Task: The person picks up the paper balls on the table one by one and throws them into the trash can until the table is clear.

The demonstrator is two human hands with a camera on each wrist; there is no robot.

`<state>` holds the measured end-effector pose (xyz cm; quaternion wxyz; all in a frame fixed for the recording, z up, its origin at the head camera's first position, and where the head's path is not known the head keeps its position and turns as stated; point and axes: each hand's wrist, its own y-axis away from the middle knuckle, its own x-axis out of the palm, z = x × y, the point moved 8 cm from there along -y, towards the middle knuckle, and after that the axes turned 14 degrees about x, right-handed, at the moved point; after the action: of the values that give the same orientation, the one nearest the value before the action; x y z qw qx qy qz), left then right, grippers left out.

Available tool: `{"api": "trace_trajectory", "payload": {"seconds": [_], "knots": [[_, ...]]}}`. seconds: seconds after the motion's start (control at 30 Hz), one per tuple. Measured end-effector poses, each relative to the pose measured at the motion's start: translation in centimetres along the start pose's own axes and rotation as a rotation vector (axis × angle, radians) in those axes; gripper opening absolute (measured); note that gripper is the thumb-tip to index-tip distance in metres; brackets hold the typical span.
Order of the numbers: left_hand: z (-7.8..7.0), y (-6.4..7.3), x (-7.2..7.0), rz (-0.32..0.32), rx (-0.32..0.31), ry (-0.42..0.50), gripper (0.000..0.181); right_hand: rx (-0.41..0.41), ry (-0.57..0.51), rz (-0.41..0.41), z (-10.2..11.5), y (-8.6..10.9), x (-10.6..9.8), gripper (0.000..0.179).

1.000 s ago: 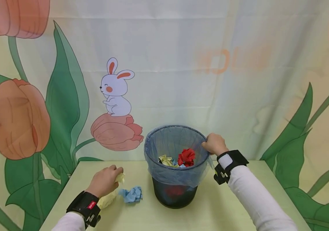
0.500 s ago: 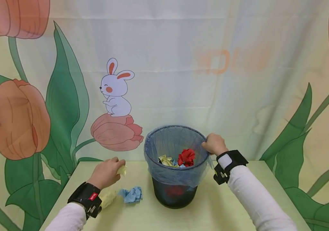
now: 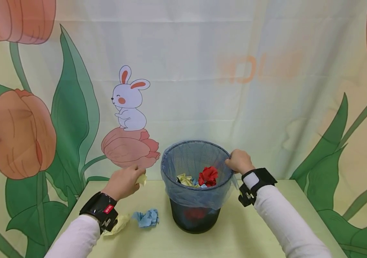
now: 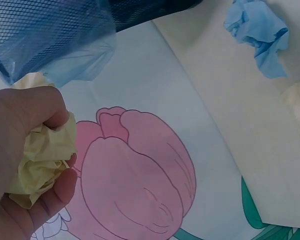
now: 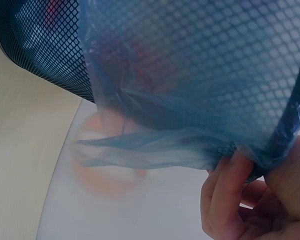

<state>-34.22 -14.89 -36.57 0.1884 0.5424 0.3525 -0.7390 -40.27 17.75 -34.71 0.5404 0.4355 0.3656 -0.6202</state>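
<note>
A crumpled piece of yellow paper [image 4: 47, 160] sits between the thumb and fingers of my left hand [image 3: 123, 183], which holds it above the table, left of the wastebasket. The black mesh wastebasket [image 3: 194, 218] stands upright, lined with a translucent blue bin bag [image 3: 199, 199] folded over its rim. My right hand [image 3: 239, 161] grips that rim and the bag at the right side, thumb and fingers curled round it. Inside the basket lie crumpled red paper [image 3: 208, 176], yellow paper [image 3: 186, 180] and some blue pieces.
On the pale table [image 3: 235, 240], a crumpled blue paper [image 3: 147, 218] lies left of the wastebasket. Beside it is another crumpled yellow paper [image 3: 120, 225], partly hidden by the left wrist strap. A printed cloth [image 3: 196, 89] with tulips and a rabbit hangs behind the table.
My left hand has moved up and slightly right with the yellow paper, uncovering more of the yellow paper on the table. The right hand and wastebasket stay in place.
</note>
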Motion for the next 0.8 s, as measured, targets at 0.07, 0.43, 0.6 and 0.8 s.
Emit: {"api": "trace_trajectory", "payload": {"seconds": [0.07,0.43,0.6,0.8], "knots": [[-0.1,-0.4,-0.5,-0.016,0.011,-0.005,0.036,-0.005,0.003,-0.002,0.0,0.0,0.0,0.039],[-0.5,-2.6,-2.8,-0.072,0.071,-0.059,0.036,-0.001,0.002,0.001,0.1,0.2,-0.1,0.038],[-0.7,-3.6,-3.9,-0.065,0.066,-0.066,0.038,0.009,0.002,0.004,0.2,0.3,-0.3,0.037],[-0.9,-4.6,-4.7,-0.050,0.062,-0.037,0.041,0.019,-0.003,0.019,0.2,0.4,-0.2,0.038]]}}
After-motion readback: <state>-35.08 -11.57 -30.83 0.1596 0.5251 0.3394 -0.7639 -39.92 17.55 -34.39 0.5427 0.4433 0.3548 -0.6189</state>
